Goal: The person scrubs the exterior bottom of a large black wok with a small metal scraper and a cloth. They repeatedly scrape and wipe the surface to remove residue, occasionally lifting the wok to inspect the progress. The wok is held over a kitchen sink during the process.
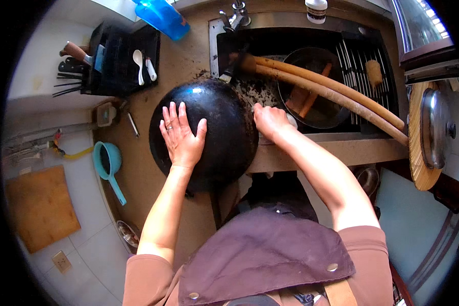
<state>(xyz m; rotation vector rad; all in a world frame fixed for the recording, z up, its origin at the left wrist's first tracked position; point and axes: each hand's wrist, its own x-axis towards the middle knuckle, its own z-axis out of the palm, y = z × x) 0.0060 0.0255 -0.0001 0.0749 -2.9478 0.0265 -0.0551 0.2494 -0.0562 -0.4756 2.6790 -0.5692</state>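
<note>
A black wok (214, 149) lies bottom up on the counter, its right side near the sink. Spread flat on its dark underside is my left hand (181, 137), fingers apart, with a ring on one finger. My right hand (271, 120) is closed in a fist at the wok's right edge, around something thin that is mostly hidden; a bit of a thin tool shows at the fingers. Something white and rounded (292, 121) shows behind that hand. Dark flakes (258, 91) are scattered between the wok and the sink. A scraper-like metal blade (225, 77) with a dark handle lies beyond the wok.
Two long wooden handles (329, 90) cross the sink (329, 134), over a round pan (321, 114) of dark water. A rack (352, 69) stands at its right. Left are a black knife holder (114, 76), a blue ladle (109, 160) and a metal peeler-like item (133, 125).
</note>
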